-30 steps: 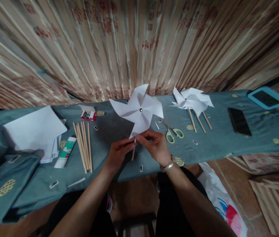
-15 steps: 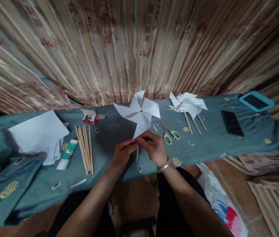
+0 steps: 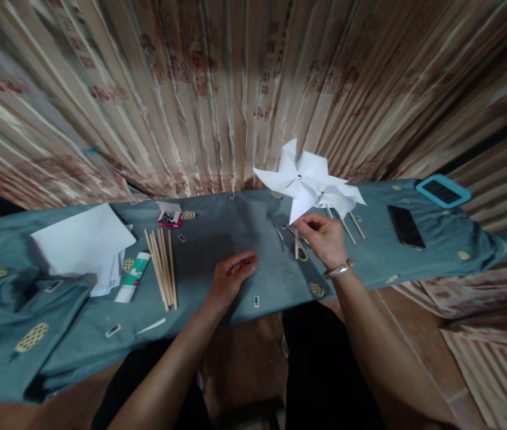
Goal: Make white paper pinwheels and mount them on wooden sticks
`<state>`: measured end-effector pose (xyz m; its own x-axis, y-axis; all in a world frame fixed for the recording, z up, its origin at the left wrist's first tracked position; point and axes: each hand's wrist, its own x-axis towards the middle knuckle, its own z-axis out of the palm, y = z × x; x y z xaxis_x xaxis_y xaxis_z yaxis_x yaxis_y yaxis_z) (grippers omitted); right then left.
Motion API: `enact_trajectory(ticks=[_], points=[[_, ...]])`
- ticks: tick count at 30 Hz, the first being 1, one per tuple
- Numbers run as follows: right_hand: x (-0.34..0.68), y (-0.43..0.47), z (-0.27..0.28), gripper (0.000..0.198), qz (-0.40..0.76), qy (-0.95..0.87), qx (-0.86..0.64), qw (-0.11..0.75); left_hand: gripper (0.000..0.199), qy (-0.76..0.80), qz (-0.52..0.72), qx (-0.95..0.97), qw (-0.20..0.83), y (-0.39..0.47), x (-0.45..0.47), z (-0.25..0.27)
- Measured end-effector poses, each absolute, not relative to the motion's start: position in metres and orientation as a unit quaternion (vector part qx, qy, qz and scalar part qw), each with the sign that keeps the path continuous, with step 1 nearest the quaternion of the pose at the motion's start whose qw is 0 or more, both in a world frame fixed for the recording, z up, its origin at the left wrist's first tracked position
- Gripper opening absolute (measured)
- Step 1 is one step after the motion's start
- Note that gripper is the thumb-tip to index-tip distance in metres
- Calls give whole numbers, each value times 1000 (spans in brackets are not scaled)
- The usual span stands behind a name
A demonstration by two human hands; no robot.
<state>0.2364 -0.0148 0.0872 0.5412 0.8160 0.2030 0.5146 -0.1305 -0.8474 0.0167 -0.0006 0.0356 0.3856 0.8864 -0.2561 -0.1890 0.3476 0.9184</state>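
Note:
My right hand (image 3: 325, 239) pinches the wooden stick of a white paper pinwheel (image 3: 306, 169), raised above the table, with a silver pin at its centre. Below my fingers the lower end of that stick shows. Behind it lie other white pinwheels (image 3: 346, 194), partly covered, their sticks pointing toward me. Green-handled scissors (image 3: 303, 255) lie under my right hand, mostly hidden. My left hand (image 3: 234, 273) hovers over the middle of the cloth with its fingers stretched out, holding nothing.
Left on the blue-green tablecloth (image 3: 208, 251) are paper sheets (image 3: 83, 239), a glue tube (image 3: 133, 277), several wooden sticks (image 3: 160, 269) and a small red box of metal pins (image 3: 169, 216). To the right lie a phone (image 3: 406, 227) and a blue-framed device (image 3: 443, 190). A curtain hangs behind.
My right hand has carried the pinwheel right and away from me, over the scissors and toward the other pinwheels. My left hand has let go of the stick and stayed near the middle.

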Motion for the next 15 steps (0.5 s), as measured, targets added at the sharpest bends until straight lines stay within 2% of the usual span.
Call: enact_trajectory(ticks=[2,4,7,15], points=[[260,-13,97,23,84,-465,-781,408,38,405,375,430,714,-1,15,37],[284,-10,103,25,21,-457,-838,298,37,404,369,435,715,0,14,39],[314,-6,104,29,-7,-449,-885,122,37,410,362,436,715,0,12,41],[359,4,81,32,-2,-419,-908,29,37,411,366,434,713,2,9,40]])
